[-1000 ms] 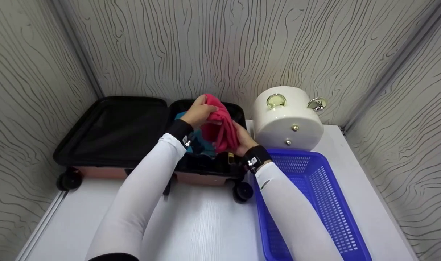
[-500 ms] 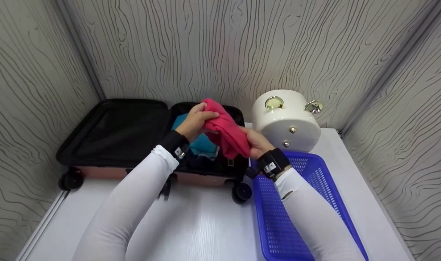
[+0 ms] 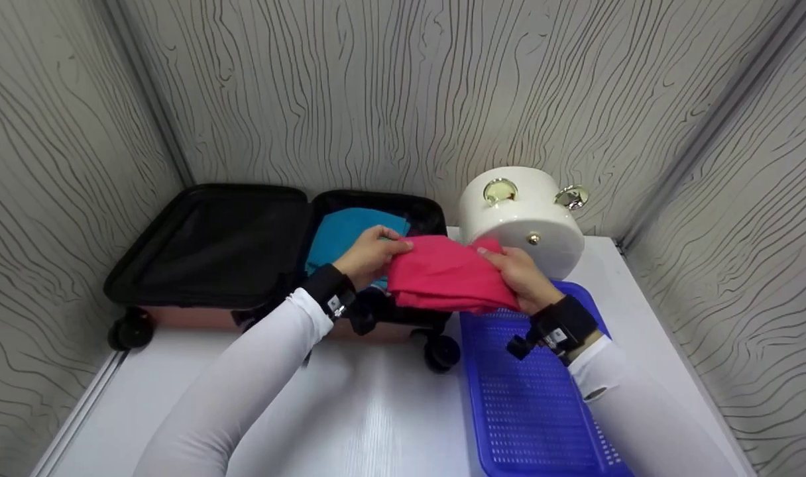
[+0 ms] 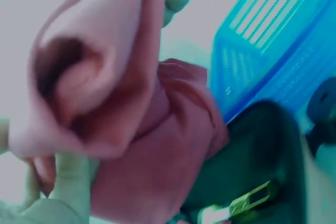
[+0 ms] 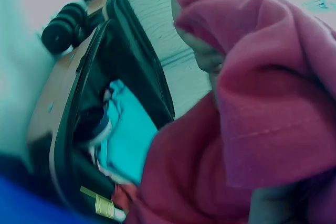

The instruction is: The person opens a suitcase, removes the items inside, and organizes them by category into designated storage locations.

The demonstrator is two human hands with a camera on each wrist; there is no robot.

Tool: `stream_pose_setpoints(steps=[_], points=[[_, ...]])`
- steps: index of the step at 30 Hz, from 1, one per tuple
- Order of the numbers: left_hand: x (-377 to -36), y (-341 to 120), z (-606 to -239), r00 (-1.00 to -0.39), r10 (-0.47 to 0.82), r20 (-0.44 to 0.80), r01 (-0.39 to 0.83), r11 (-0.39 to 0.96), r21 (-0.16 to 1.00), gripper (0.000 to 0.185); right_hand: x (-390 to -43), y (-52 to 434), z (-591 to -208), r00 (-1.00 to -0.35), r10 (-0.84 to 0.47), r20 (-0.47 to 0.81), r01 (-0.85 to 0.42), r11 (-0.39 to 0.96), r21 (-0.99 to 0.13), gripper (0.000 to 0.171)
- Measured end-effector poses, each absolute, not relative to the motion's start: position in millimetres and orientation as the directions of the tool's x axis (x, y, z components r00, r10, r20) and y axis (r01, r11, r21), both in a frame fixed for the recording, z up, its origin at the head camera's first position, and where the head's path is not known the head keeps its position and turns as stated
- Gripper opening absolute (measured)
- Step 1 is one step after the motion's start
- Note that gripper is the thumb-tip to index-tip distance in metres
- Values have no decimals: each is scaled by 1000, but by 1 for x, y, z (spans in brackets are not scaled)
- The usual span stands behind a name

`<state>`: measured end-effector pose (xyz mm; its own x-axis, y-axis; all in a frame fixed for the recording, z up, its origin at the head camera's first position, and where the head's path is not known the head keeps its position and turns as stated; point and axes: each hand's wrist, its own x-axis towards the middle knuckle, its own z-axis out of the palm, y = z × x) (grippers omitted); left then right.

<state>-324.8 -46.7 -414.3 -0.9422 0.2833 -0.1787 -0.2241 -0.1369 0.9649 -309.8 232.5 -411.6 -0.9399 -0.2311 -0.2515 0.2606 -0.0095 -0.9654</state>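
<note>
A pinkish-red folded cloth (image 3: 449, 271) stretches between both hands, over the suitcase's right edge and the basket's far end. My left hand (image 3: 373, 255) pinches its left end, thumb on top. At the opposite end, my right hand (image 3: 522, 275) grips it with the thumb over the upper side. The left wrist view shows the cloth's (image 4: 152, 177) layers rolled and draped above the fingers (image 4: 71, 182). Below the left hand, turquoise folded fabric (image 3: 340, 232) lies in the suitcase's right half. From the right wrist, that turquoise fabric (image 5: 128, 135) appears beside a dark item (image 5: 89, 124).
The open suitcase (image 3: 204, 245) has a black interior and wheels facing me. A blue perforated basket (image 3: 529, 411) stands at the right. Behind it sits a white rounded case (image 3: 522, 199) with gold knobs, close to the patterned back wall (image 3: 376, 93).
Both hands have carried the red cloth right and toward me, out from over the suitcase. It has gone from bunched to spread flat, and more turquoise fabric shows.
</note>
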Motion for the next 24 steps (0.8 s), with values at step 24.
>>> stream_pose_setpoints(steps=[24], points=[[-278,97,-430,-846,534,-17,293,491,821,71,-254,363,-426,-976,-209,-60,-71,565,-822,50]])
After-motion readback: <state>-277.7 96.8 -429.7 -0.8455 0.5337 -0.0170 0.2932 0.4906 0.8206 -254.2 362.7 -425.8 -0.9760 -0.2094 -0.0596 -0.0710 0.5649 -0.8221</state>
